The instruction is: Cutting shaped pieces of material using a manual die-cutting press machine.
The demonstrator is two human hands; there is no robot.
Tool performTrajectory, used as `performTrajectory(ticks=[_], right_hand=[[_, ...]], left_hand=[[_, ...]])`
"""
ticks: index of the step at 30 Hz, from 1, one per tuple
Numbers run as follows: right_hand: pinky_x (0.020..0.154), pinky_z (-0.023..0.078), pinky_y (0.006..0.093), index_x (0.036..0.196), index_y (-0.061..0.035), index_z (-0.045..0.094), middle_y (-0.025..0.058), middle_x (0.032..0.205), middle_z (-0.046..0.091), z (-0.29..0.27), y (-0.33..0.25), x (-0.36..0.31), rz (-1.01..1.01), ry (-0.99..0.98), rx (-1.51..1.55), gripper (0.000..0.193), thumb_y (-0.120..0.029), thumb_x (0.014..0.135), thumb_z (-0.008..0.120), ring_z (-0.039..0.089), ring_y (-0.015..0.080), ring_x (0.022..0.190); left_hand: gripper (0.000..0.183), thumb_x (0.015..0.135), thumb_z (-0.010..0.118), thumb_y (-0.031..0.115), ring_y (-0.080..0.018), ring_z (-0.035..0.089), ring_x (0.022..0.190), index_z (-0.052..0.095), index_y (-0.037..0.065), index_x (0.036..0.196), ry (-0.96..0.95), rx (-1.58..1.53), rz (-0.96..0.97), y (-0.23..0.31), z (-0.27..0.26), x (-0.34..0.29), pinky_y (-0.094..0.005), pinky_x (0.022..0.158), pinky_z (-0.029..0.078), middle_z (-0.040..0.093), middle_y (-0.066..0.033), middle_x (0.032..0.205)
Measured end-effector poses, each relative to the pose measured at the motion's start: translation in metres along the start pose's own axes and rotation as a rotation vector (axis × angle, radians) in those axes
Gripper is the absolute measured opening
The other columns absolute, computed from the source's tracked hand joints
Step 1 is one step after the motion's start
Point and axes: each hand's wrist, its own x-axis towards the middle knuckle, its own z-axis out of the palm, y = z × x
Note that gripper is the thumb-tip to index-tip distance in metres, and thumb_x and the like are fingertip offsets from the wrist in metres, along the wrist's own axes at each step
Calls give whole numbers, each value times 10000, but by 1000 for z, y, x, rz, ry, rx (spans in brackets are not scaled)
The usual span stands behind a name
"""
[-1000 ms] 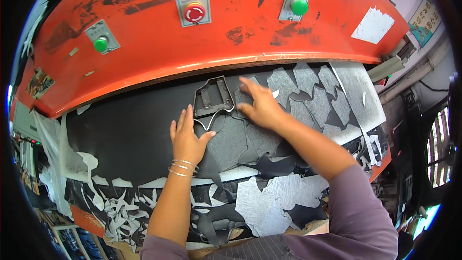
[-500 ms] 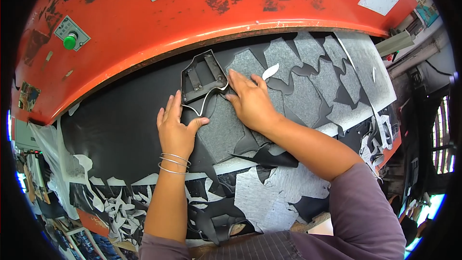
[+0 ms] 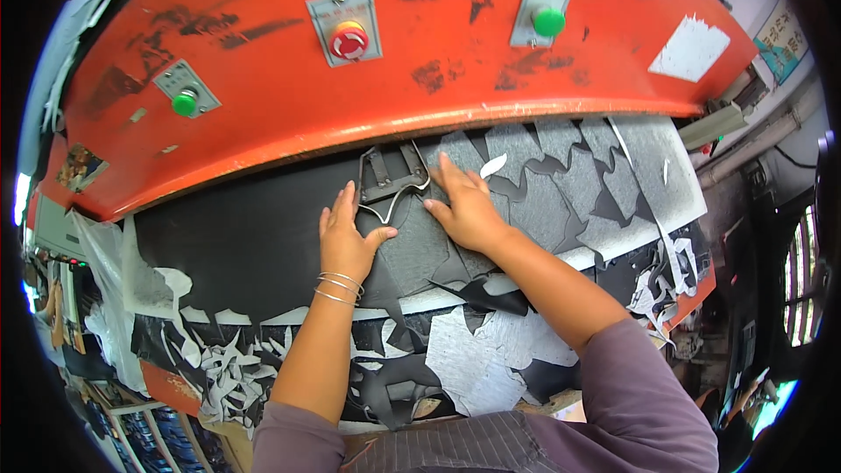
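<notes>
A metal cutting die (image 3: 392, 190) with a curved front edge and cross bars lies on black sheet material (image 3: 236, 241), close below the red machine beam. My left hand (image 3: 344, 241) rests at the die's left side, fingers stretched forward and thumb spread. On the other side, my right hand (image 3: 473, 215) lies with fingers extended, a small gap showing between its index finger and the die's edge. Neither hand is wrapped round anything. Grey cut pieces (image 3: 547, 210) with dark gaps between them lie right of the die. A small white leaf-shaped scrap (image 3: 494, 165) sits near my right fingers.
The red machine beam (image 3: 420, 79) spans the far side, carrying a red stop button (image 3: 349, 40) and green buttons (image 3: 549, 22). Pale scraps (image 3: 232, 381) pile at the front left. Ragged grey sheets (image 3: 477, 363) lie nearest my body, and more strips (image 3: 653, 289) hang at the right.
The view has tilted up, showing more of the red beam and its buttons. My right hand's fingers have come slightly away from the die's edge. My left hand stays beside it.
</notes>
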Motion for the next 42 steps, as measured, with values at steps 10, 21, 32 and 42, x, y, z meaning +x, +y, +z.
performTrajectory(ticks=[10,21,32,42], right_hand=[[1134,136,494,1423,-16,350,193,1503,287,-183,-55,29,-320,1216,-177,540,-313,986,464,172,397,1413],[732,477,437,983,-43,642,144,896,668,-90,-132,-151,-337,-46,-168,193,-125,811,612,622,327,793],[655,504,351,863,-46,586,86,817,571,27,-220,-315,-356,-263,-156,237,-153,671,677,586,263,801],[797,520,404,1074,-60,677,161,1022,677,-20,-222,-204,3,-982,178,458,-444,824,670,640,337,966]], left_hand=[[265,962,541,200,-223,541,681,584,7,786,1053,-16,346,14,-178,5,-339,651,441,573,-86,771],[232,888,627,223,-311,594,701,639,43,741,64,-33,109,19,-168,-209,-376,616,474,618,-146,766],[120,787,668,189,-287,537,708,657,80,739,-42,63,252,2,-115,-355,-390,656,443,547,-82,705],[212,836,636,297,-280,605,774,720,105,862,-541,-197,147,-24,-154,-316,-382,712,491,647,-85,774]])
